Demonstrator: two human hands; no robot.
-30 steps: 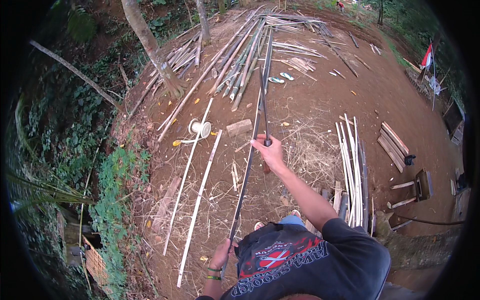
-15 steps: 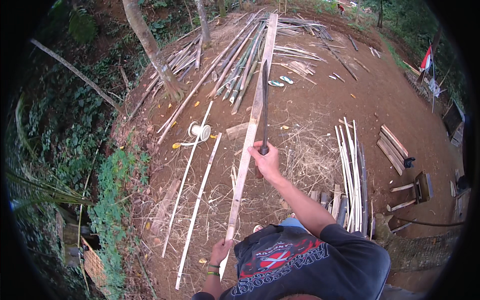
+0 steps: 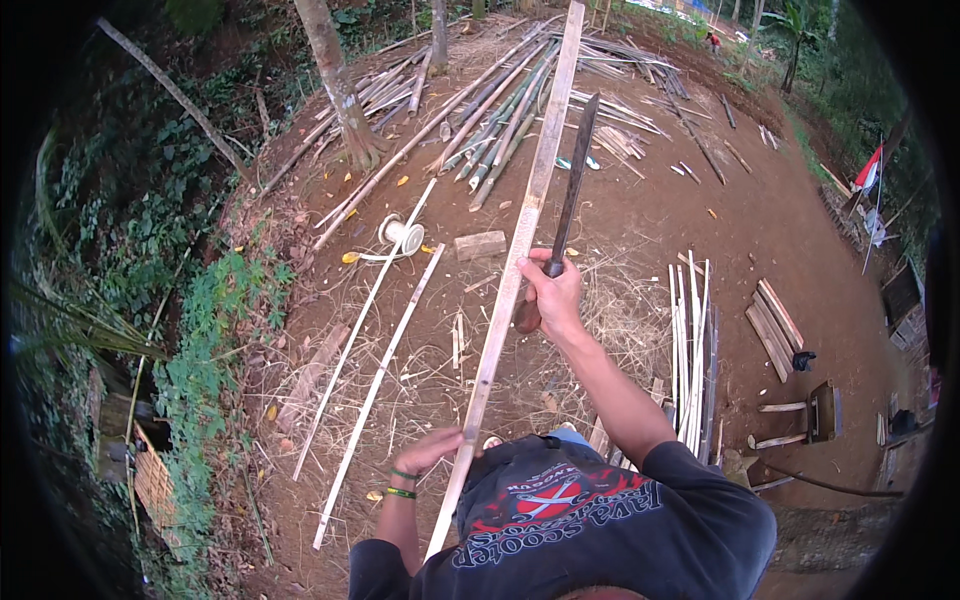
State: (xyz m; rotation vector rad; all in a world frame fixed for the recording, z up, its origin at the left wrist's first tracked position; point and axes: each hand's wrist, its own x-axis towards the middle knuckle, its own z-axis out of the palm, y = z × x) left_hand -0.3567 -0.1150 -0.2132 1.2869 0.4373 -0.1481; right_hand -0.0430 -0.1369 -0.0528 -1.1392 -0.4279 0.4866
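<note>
My left hand (image 3: 428, 452) grips the near end of a long flat bamboo slat (image 3: 520, 240) that runs from my waist up toward the top of the picture. My right hand (image 3: 550, 295) is closed on the wooden handle of a long dark machete (image 3: 573, 180), its blade pointing away and lying just to the right of the slat. The right hand sits against the slat's right edge at about its middle.
Two thin pale strips (image 3: 375, 330) lie on the dirt to my left, by a white spool (image 3: 400, 233) and a wood block (image 3: 481, 245). Split slats (image 3: 690, 340) are bundled at right. A bamboo pile (image 3: 500, 110) and tree trunk (image 3: 340, 90) stand ahead.
The slat has turned from edge-on to showing its flat face and swung slightly right. My right hand with the machete has drawn nearer and the blade is now beside the slat.
</note>
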